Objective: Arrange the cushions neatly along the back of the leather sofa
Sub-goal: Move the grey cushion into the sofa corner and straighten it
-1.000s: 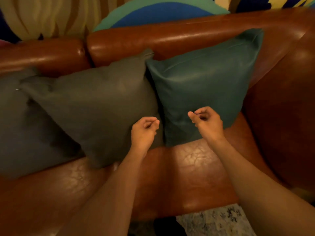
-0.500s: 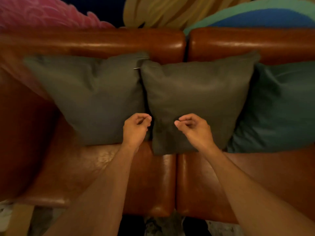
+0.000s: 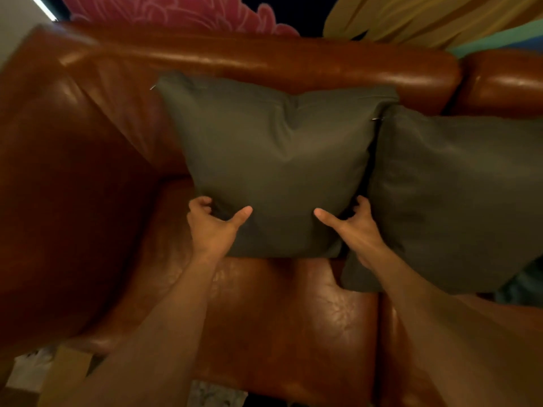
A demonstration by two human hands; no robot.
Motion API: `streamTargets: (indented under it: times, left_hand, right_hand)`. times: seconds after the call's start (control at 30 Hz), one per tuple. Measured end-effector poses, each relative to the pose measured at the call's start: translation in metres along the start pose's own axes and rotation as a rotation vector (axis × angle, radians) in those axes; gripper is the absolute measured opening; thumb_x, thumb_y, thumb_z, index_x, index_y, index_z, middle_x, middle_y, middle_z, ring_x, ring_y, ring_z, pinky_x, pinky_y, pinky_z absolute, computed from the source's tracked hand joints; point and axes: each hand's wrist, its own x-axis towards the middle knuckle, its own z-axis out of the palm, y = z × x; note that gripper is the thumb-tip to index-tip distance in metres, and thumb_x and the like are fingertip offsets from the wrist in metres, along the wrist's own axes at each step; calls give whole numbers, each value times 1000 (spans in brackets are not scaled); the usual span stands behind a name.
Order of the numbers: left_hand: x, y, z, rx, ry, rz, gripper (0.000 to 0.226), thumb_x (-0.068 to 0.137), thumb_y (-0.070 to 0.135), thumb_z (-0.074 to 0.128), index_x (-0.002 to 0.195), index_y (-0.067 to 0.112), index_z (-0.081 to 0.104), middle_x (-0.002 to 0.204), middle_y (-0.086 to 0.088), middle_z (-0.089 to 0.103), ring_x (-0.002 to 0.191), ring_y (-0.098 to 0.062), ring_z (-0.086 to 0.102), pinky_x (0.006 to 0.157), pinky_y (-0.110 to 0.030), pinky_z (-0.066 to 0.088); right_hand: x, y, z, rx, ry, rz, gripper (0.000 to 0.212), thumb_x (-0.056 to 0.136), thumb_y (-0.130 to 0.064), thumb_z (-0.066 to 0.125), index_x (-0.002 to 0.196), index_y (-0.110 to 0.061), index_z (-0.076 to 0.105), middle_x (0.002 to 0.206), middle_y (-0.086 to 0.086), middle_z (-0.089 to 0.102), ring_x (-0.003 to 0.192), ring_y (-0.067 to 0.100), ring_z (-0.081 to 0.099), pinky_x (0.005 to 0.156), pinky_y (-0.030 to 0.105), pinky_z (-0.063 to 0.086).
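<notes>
A brown leather sofa (image 3: 293,318) fills my view, its armrest (image 3: 67,186) to my left. A grey cushion (image 3: 276,160) leans against the backrest, touching a second grey cushion (image 3: 458,195) on its right. My left hand (image 3: 210,227) clasps its lower left corner, thumb on the front, fingers curled behind. My right hand (image 3: 357,230) holds the lower right corner likewise, fingers tucked between both cushions.

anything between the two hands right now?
Head view: the lower part of the left grey cushion spans the gap, with the left hand and right hand gripping its bottom corners, thumbs on the front face.
</notes>
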Motion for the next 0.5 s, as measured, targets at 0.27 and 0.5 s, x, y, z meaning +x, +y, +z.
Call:
streamTargets:
  times: [0.27,0.5]
  left_hand:
    - [43,-7,-11,-14,-140,119,144,48,55,98,163,29,15,167,-6,29,154,-23,32,127,-40,29]
    - [62,-16,-16,-204,-216,208,142,32,70,95,154,28,36,152,7,53,137,-11,55,114,-44,49]
  right_hand:
    - [11,3,8,23,-7,-13,152,29,-74,88,157,-33,18,155,-11,43,138,18,48,110,50,43]
    - [12,2,27,187,-41,-99,136,38,-58,94,151,-31,25,145,-9,53,129,12,56,108,50,48]
